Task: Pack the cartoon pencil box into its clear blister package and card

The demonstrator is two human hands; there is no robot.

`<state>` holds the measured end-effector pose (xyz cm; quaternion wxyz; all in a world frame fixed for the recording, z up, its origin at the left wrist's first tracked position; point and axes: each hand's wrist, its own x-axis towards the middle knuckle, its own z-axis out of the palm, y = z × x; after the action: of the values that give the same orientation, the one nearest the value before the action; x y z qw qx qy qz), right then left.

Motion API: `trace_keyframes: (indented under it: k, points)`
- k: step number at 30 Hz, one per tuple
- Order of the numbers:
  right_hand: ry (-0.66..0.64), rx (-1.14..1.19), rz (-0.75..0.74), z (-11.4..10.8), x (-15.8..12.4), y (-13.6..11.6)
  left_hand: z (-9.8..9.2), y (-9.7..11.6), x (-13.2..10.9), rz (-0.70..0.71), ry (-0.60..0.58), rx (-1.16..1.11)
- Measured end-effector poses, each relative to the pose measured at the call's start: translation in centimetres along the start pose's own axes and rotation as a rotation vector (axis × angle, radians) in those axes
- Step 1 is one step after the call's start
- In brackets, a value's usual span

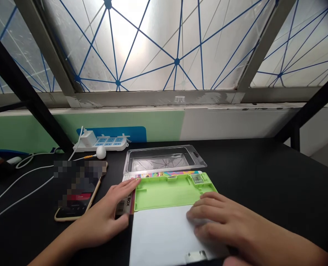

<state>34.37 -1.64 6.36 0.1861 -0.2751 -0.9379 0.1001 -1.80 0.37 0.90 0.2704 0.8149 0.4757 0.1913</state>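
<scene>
Fingers [208, 207] on green case [169, 190] — phone [77, 195] beside.

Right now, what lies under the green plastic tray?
Under the green tray a colourful printed card shows along the far edge and at the left, where the left hand rests. The rest of the card is covered, so its picture cannot be seen.

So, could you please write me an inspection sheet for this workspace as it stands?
Surface: black table, matte.
Job's things: green plastic tray on a colourful printed box; white flat sheet in front; clear plastic blister cover behind.
Clutter: phone in a tan case.
Hands: left hand flat on the box edge, fingers spread; right hand flat on the sheet.
Cables: white cables; white power strip.
Surroundings: frosted window with blue lines.
</scene>
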Motion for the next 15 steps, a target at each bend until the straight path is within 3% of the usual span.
trace_keyframes:
  k: [2,7,15]
  points:
    - [-0.123,0.081,0.124,-0.2,-1.7,1.9,-0.1,-0.1,-0.1,-0.016,0.02,-0.04]
    - [-0.133,0.145,0.445,1.4,-5.7,6.4,0.1,0.5,0.1,-0.077,0.003,-0.004]
    - [-0.076,0.275,0.543,4.1,-7.2,7.1,0.2,0.8,0.1,-0.067,0.028,-0.004]
